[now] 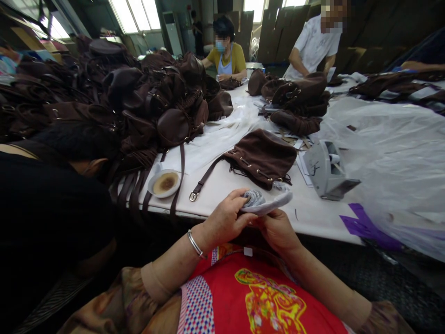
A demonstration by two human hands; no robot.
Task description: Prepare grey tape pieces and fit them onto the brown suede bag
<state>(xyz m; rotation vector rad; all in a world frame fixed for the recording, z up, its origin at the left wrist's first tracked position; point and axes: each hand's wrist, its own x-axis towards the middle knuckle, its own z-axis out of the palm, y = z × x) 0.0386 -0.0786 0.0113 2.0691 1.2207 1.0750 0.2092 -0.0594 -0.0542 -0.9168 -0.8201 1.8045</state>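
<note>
Above the table's front edge, my left hand (227, 214) is closed on a bunched pale grey strip (255, 199), translucent and soft-looking. One end of the strip curls up to the right in a loop. Close beside it, my right hand (280, 229) is closed at the strip's underside; its fingertips are partly hidden. Something dark brown shows beneath the hands, too covered to name. Just beyond lies a brown drawstring bag (266, 155) on its side, with metal eyelets. Its strap (208, 178) stretches left and ends in a buckle (193, 196).
A white bowl (164, 183) with brownish contents sits at the left edge. Brown bags (156, 93) are heaped behind it. To the right stand a grey tape dispenser (327, 169) and clear plastic sheeting (392, 157). A person in black (52, 222) leans close at left; co-workers stand across the table.
</note>
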